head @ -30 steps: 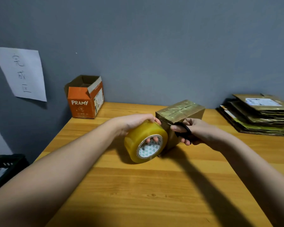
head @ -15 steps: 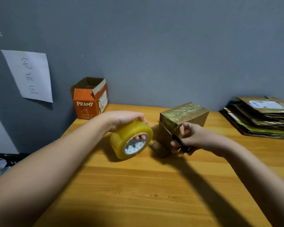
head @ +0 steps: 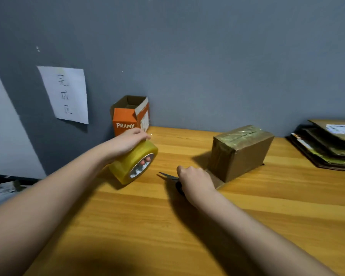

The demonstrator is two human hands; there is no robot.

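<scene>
Right now my left hand (head: 127,142) grips the tape roll (head: 124,168), thumb over its top and fingertips showing through the core. My right hand (head: 195,180) is curled round the scissors (head: 167,176), blades pointing left toward the roll, low over the counter (head: 187,226). The taped box (head: 241,152) sits just beyond that hand and to its right, long axis running back and rightward, so the right hand is much the nearer. Farther out, an orange carton (head: 126,118) stands at the wall and flattened cartons (head: 331,148) are stacked far right.

A wooden table (head: 247,226) stands against a grey-blue wall (head: 207,66).
</scene>
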